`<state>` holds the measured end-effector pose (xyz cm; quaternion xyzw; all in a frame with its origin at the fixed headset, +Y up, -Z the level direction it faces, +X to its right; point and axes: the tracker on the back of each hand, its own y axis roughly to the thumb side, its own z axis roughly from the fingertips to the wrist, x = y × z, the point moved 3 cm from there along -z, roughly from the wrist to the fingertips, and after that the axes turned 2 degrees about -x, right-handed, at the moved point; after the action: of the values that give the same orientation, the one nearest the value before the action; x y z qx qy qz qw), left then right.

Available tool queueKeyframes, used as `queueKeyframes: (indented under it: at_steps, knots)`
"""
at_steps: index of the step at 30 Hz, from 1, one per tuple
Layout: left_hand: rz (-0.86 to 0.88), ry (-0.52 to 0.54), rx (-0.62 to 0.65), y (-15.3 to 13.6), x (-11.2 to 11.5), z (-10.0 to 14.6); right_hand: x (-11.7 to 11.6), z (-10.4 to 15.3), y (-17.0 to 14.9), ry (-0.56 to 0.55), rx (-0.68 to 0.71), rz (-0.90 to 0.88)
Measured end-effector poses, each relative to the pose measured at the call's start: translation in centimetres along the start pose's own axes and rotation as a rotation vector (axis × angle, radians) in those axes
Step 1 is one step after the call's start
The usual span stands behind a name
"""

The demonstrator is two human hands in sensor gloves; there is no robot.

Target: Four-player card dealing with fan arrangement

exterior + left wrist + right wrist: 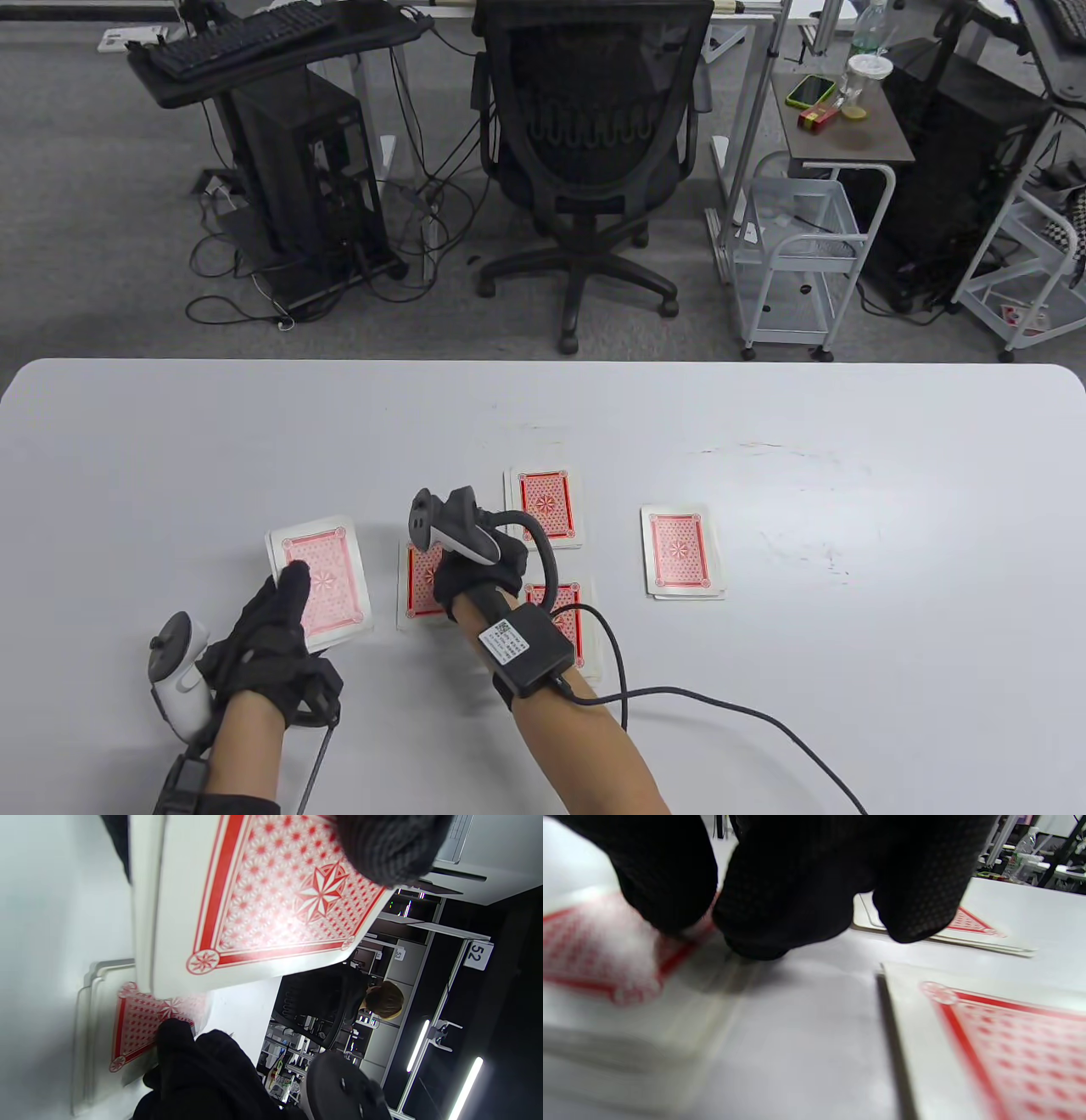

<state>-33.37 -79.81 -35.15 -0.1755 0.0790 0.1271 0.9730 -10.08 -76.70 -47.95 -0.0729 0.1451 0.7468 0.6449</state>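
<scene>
My left hand (271,632) holds the deck of red-backed cards (321,584) with the thumb lying on top; the deck fills the left wrist view (263,899). My right hand (468,570) is curled over the left pile (417,590), its fingertips (763,938) down on that pile's top card (594,942). Three more face-down piles lie on the white table (170,441): a far one (547,505), a right one (683,552), and a near one (570,626) partly under my right forearm.
The right glove's cable (730,709) trails over the table toward the bottom right. An office chair (585,127) and a white trolley (797,246) stand beyond the far edge.
</scene>
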Motion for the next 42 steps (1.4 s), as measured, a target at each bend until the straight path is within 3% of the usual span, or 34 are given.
queueKeyframes:
  at_steps: [3, 10, 13, 15, 18, 23, 29, 31, 37, 42]
  knots:
    - [-0.006, -0.007, -0.001, -0.1, 0.2, -0.1, 1.2, 0.7, -0.8, -0.041, 0.034, -0.107]
    - [0.056, -0.035, 0.026, -0.1, 0.9, 0.2, 4.3, 3.8, -1.8, -0.002, 0.276, -0.726]
    - [0.086, -0.077, 0.041, -0.1, 2.1, 0.5, 4.2, 5.3, -0.4, 0.015, 0.470, -0.855]
    - [0.091, -0.110, 0.045, -0.2, 2.9, 0.6, 3.8, 6.0, 0.0, -0.001, 0.506, -0.926]
    - [0.099, -0.126, 0.046, -0.3, 3.6, 1.0, 3.5, 6.5, -0.6, -0.103, 0.441, -0.969]
    - [0.072, -0.137, 0.050, -0.4, 3.8, 1.2, 3.2, 6.5, -2.2, -0.131, 0.404, -1.043]
    - [0.088, -0.210, 0.050, -0.4, 4.6, 0.9, 2.4, 5.5, -4.2, 0.029, 0.445, -1.167]
    - [0.078, -0.189, 0.049, -0.4, 4.4, 0.9, 2.7, 4.9, -5.5, -0.004, 0.413, -1.172]
    - [0.090, -0.135, 0.037, -0.4, 3.0, 0.6, 4.7, 2.1, -10.6, -0.072, 0.252, -1.118]
    - [0.086, -0.123, 0.034, -0.4, 2.7, 0.4, 5.4, -1.4, -14.3, -0.119, 0.039, -0.899]
